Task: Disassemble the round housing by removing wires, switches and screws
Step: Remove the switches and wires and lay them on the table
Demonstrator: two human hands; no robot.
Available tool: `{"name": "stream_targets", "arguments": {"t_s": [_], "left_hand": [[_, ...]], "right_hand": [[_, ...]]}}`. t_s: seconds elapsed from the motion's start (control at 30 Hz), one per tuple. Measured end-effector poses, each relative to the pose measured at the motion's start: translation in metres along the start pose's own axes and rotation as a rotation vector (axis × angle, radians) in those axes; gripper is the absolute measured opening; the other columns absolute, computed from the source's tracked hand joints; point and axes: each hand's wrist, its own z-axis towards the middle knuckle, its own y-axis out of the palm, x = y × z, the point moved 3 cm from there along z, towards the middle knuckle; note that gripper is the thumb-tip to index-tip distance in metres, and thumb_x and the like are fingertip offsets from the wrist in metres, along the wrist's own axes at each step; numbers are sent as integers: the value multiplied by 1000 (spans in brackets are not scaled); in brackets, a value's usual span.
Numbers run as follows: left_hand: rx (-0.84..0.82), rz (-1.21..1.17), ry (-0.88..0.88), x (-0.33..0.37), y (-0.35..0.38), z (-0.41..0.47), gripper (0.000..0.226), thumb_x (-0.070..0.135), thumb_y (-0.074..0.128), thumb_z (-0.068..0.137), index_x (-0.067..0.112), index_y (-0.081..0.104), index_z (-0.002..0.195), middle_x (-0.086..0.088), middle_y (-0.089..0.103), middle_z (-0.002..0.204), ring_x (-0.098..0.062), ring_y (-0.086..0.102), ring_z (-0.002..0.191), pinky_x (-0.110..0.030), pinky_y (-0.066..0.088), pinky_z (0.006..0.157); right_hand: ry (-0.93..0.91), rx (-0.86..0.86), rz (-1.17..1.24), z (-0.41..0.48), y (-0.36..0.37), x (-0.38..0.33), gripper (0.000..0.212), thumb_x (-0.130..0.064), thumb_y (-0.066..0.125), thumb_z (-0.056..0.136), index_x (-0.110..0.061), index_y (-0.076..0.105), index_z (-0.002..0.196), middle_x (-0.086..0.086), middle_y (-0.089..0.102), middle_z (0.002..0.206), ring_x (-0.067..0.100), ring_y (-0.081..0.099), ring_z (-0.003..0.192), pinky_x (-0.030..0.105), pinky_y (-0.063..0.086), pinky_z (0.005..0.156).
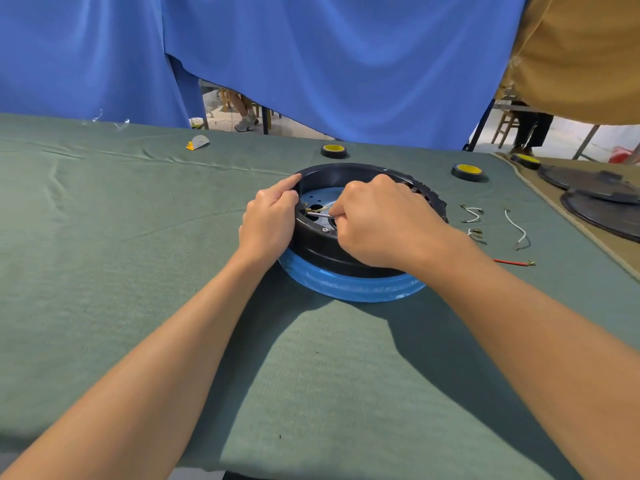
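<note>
The round housing (pixel 332 174) is a black ring on a blue base (pixel 349 285), standing on the green cloth at mid-table. Its metal floor with holes shows inside. My left hand (pixel 270 220) grips the housing's left rim, index finger stretched along the top edge. My right hand (pixel 381 223) reaches over the ring from the right and pinches a thin pale wire (pixel 318 213) that runs to a brass terminal at the inner left wall. Most of the housing's right half is hidden under my right hand.
Loose white wires (pixel 472 214) (pixel 517 230) and a red wire (pixel 512 262) lie right of the housing. Two tape rolls (pixel 334 150) (pixel 467 171) sit behind it. Dark round covers (pixel 602 202) rest on a tan mat at far right. A blue curtain hangs behind.
</note>
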Motion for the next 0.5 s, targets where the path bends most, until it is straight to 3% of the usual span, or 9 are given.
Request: {"name": "stream_targets", "arguments": {"t_s": [0.07,0.17,0.23,0.4,0.5], "left_hand": [[5,-5,0,0,0,0,63,36,35,74,33,61,131,-1,65,128,-23,56,120,-45,39,108],[5,-15,1,0,1,0,63,35,36,74,33,61,132,0,65,128,-22,56,119,-45,40,107],[5,-20,-3,0,1,-1,63,36,36,74,33,61,132,-1,66,127,-23,56,119,-46,40,106],[10,-25,-6,0,2,-1,62,36,36,74,33,61,131,0,66,126,-23,57,119,-46,40,107],[15,-31,-6,-1,2,-1,61,36,37,75,33,62,130,-3,68,123,-24,58,117,-46,42,105]], "right_hand": [[0,10,6,-2,-3,-5,8,-25,47,88,-22,53,83,-3,25,68,32,36,76,37,31,67],[-21,36,-19,-4,-5,-12,26,-22,50,85,-21,33,65,-4,23,66,31,34,72,37,29,66],[-31,54,-29,-5,-6,-13,35,-21,51,85,-23,24,64,-3,22,66,29,32,69,37,28,65],[-30,37,-12,-5,-6,-11,38,-20,50,88,-23,23,61,-2,26,65,22,26,57,33,26,58],[-40,50,14,-5,-4,-3,30,-19,48,86,-15,31,61,2,33,63,29,34,61,30,24,52]]}}
